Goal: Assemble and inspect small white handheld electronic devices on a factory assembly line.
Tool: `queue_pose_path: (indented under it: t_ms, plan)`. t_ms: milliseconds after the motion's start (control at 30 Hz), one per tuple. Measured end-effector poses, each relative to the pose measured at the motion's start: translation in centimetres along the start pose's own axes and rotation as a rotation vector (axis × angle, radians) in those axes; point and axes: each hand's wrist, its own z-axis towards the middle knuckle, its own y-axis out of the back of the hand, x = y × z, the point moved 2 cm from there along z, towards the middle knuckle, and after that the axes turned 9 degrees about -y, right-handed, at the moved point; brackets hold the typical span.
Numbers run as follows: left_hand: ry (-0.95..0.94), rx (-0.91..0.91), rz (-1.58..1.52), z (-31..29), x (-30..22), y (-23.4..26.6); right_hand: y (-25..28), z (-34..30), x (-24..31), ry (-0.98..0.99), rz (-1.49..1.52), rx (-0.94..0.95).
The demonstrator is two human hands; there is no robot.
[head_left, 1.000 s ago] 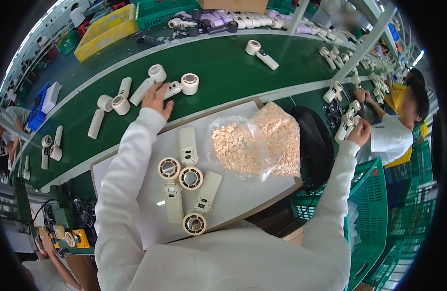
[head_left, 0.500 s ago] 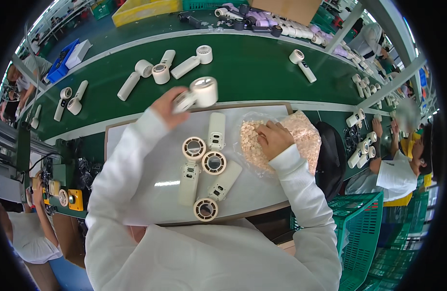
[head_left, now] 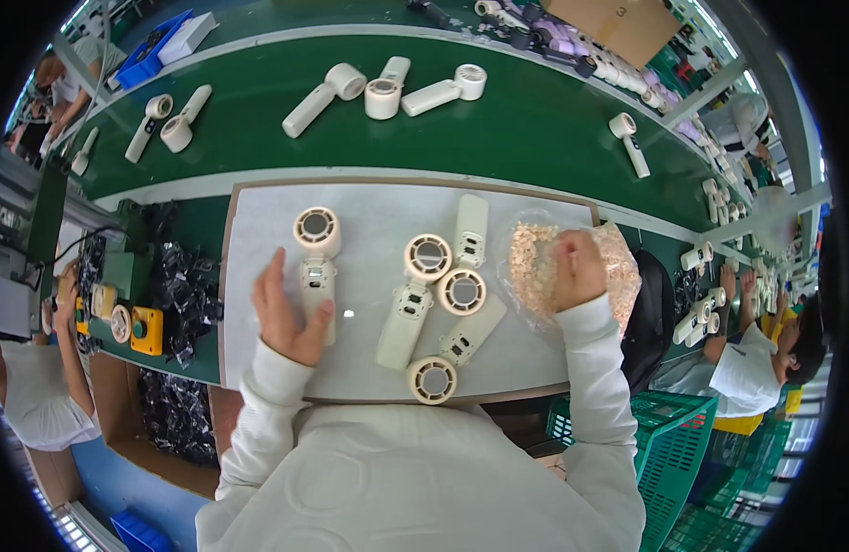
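Note:
On the white work board [head_left: 351,382] lie several cream handheld fans, their round heads facing up. My left hand [head_left: 291,313] is open beside the leftmost fan [head_left: 316,232], fingers to the left of its handle and thumb over the handle's lower part. Three more fans, including an upper one [head_left: 429,258], a middle one [head_left: 462,292] and a lower one [head_left: 433,379], form a cluster in the middle of the board. My right hand [head_left: 579,271] is closed above a clear plastic bag of small beige pieces [head_left: 533,267]. Its fingertips are curled in, hiding whatever they hold.
Beyond the board runs a green conveyor belt [head_left: 249,156] with several fans on it. A black bag [head_left: 650,313] and a green crate [head_left: 677,442] stand on the right. Left are a yellow box [head_left: 146,331], black plastic packets [head_left: 190,299] and a co-worker's arm [head_left: 65,340].
My left hand has brought a fan down from above the belt's edge to the board's left side and opened. My right hand has lifted and curled its fingers. The view has shifted.

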Motion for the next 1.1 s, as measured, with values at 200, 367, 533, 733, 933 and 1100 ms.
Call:
queue_pose_path:
  t_ms: [200,367,533,733,933,1100]
  plan:
    - [-0.079,0.049,0.467,2.8,7.3,9.9,1.3,1.3,5.4,-0.129,0.672,0.002]
    - [0.103,0.359,0.743,2.3,9.5,11.6,-1.5,-0.4,16.2,0.096,0.658,0.205]
    - [0.084,0.437,0.651,3.0,11.1,11.5,-7.4,-1.6,21.7,0.090,0.700,0.555]
    - [-0.002,0.243,0.292,2.5,11.8,14.0,-12.9,-3.0,21.0,-0.222,0.878,0.881]
    - [0.083,0.271,0.353,1.2,12.7,16.1,-13.7,-3.2,20.5,-0.285,0.912,0.858]
    - [0.124,0.194,0.239,2.1,14.0,16.5,-13.4,-3.5,21.1,-0.118,0.632,0.753]
